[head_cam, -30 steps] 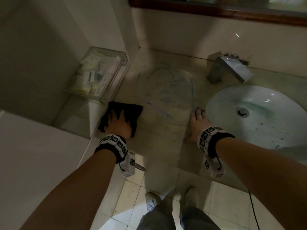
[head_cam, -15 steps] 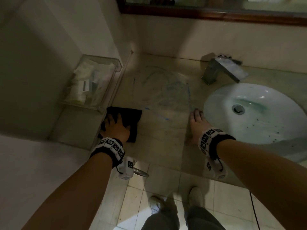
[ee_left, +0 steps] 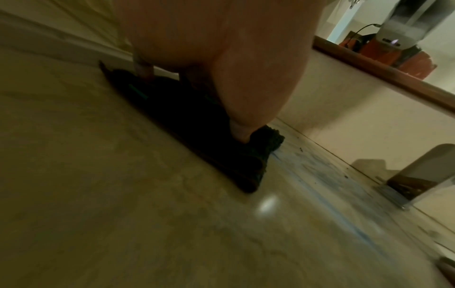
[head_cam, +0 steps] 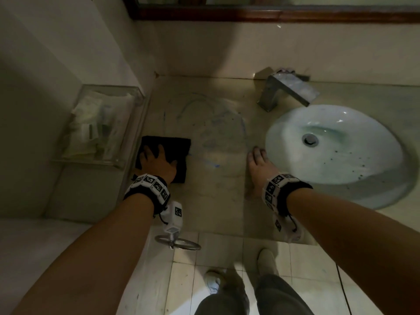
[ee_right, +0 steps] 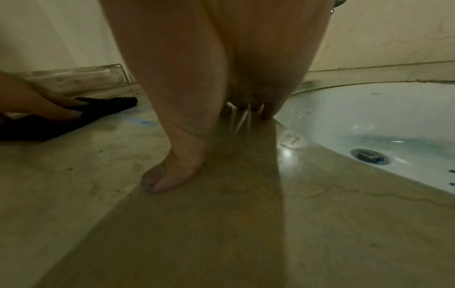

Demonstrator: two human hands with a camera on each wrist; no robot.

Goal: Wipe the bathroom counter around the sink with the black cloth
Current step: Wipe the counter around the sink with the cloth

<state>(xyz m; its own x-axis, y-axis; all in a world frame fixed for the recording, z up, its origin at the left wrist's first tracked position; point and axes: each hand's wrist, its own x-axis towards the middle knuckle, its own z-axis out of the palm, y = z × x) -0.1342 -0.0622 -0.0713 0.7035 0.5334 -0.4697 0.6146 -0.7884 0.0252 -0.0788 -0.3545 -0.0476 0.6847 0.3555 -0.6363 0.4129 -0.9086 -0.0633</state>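
The black cloth [head_cam: 172,144] lies flat on the beige counter [head_cam: 218,178] at its left edge. My left hand [head_cam: 156,160] presses on it with fingers spread and straight; in the left wrist view the cloth [ee_left: 221,148] sits under the fingertips. Blue smears [head_cam: 227,130] mark the counter between the cloth and the white oval sink [head_cam: 336,151]. My right hand [head_cam: 259,167] rests flat on the counter just left of the sink rim, holding nothing; its thumb [ee_right: 169,171] and fingertips touch the stone.
A chrome faucet [head_cam: 286,92] stands behind the sink. A clear box of packets [head_cam: 100,126] sits on the ledge left of the counter. A wood-framed mirror [head_cam: 250,12] hangs above the back wall. A towel ring [head_cam: 179,243] and tiled floor lie below the counter's front edge.
My left hand and the cloth stay at the counter's left edge, shifting little. The right hand has not moved. The head view has tilted slightly.
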